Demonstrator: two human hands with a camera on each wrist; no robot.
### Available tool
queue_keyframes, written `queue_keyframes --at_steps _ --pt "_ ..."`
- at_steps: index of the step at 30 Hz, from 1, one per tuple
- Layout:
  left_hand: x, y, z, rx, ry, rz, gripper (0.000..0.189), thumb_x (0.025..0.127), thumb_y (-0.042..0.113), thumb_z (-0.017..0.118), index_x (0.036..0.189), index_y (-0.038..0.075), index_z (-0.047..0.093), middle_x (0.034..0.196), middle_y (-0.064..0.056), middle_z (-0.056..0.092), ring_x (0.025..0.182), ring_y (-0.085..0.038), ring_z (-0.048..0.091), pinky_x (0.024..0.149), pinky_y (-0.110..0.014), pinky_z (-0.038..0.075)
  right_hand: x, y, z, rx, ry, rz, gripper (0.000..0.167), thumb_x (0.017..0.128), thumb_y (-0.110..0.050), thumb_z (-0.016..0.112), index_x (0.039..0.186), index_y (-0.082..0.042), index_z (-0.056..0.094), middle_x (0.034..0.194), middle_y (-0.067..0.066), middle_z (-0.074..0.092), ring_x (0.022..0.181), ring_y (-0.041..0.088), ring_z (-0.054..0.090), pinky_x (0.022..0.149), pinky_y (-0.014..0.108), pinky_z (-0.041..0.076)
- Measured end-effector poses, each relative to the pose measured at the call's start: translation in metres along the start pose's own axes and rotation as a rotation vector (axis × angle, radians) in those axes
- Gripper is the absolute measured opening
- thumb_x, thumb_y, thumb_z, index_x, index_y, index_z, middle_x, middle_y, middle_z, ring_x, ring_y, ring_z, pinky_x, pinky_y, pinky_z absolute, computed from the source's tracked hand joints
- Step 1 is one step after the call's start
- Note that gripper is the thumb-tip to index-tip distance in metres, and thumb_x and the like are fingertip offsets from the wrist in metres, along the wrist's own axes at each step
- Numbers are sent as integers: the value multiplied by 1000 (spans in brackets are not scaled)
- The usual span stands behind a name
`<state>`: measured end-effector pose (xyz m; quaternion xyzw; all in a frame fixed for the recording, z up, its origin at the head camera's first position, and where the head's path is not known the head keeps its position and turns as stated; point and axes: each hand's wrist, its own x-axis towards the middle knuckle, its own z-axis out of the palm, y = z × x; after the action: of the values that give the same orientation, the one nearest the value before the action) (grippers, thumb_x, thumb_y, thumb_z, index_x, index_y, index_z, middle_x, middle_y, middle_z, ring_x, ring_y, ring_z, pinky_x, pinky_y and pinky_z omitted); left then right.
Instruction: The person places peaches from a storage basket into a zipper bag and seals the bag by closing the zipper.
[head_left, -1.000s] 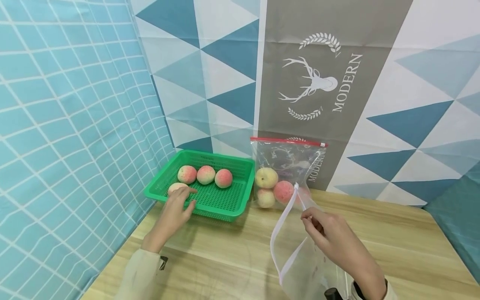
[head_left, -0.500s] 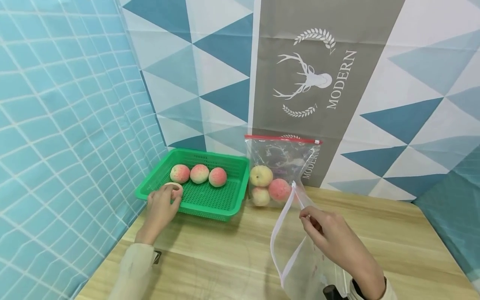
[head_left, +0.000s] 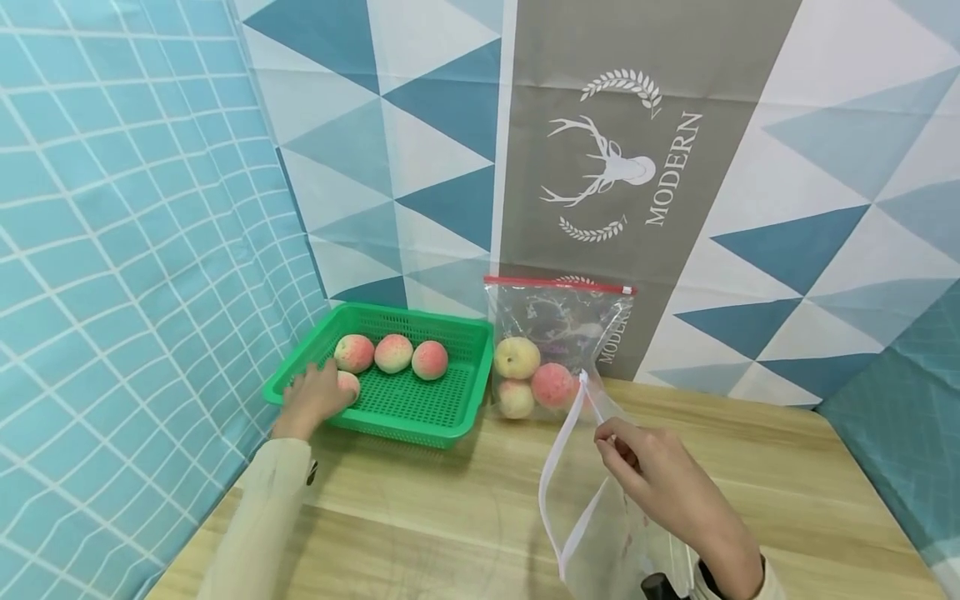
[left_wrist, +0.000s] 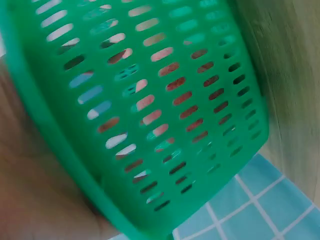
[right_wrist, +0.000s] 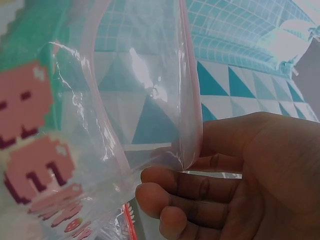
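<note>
In the head view my left hand (head_left: 311, 398) reaches over the near-left rim of the green basket (head_left: 431, 435). Its fingers curl about the left side of a pink-and-cream peach (head_left: 348, 387), which they partly hide. The left wrist view mostly shows the slotted basket wall (left_wrist: 165, 120), with a blurred part of the left hand (left_wrist: 45, 170) at its left. My right hand (head_left: 671, 479) pinches the edge of a clear zip bag (head_left: 555, 467) whose mouth gapes open. Pink printed figures (right_wrist: 40, 165) show on this bag beside the right hand (right_wrist: 220, 170) in the right wrist view.
Three more peaches (head_left: 393, 353) sit in a row in the basket. A clear bag with a red zip (head_left: 558, 285) stands against the patterned backdrop, with several peaches (head_left: 553, 385) inside. Wood-grain table (head_left: 420, 517) extends in front; blue grid cloth (head_left: 135, 250) hangs at left.
My left hand has come from above the front-left peach down and leftward, its fingers now around that peach's side. The right hand keeps its pinch on the bag. The head view has shifted slightly.
</note>
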<state>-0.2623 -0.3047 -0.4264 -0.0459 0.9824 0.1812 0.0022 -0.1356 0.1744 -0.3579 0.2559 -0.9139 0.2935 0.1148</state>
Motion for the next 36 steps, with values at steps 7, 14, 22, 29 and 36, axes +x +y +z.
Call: queue_keyframes --at_steps 7,14,22,29,36 --pt "15 2 4 44 7 -67 65 90 36 52 140 -6 44 128 -39 51 113 -57 50 91 -74 34 2 1 0 -8 4 -22 12 101 -12 58 101 -17 69 68 -19 53 56 -5 47 54 20 44" --pt "18 6 6 8 112 -67 67 85 41 62 130 -7 48 114 -36 58 101 -51 57 79 -64 45 5 1 -6 -13 -9 -3 12 101 -13 58 102 -16 69 67 -19 53 54 -3 46 53 21 44" --pt "11 -2 16 -44 234 38 55 85 46 71 116 2 60 81 -16 61 67 -28 51 52 -39 39 2 3 -5 -5 -48 32 11 101 -15 57 101 -16 68 67 -18 54 56 -3 47 54 21 44" --pt "12 -2 18 -63 276 31 69 84 47 71 134 2 55 99 -26 66 76 -33 60 57 -44 45 4 4 -4 -32 -32 26 11 100 -11 58 101 -16 68 70 -17 56 57 -3 49 56 22 46" --pt "15 -3 19 -52 238 20 72 83 49 73 137 4 54 101 -23 67 77 -32 59 58 -42 44 1 0 -3 -51 -50 60 12 101 -12 56 102 -16 68 68 -17 55 57 -3 47 56 22 45"
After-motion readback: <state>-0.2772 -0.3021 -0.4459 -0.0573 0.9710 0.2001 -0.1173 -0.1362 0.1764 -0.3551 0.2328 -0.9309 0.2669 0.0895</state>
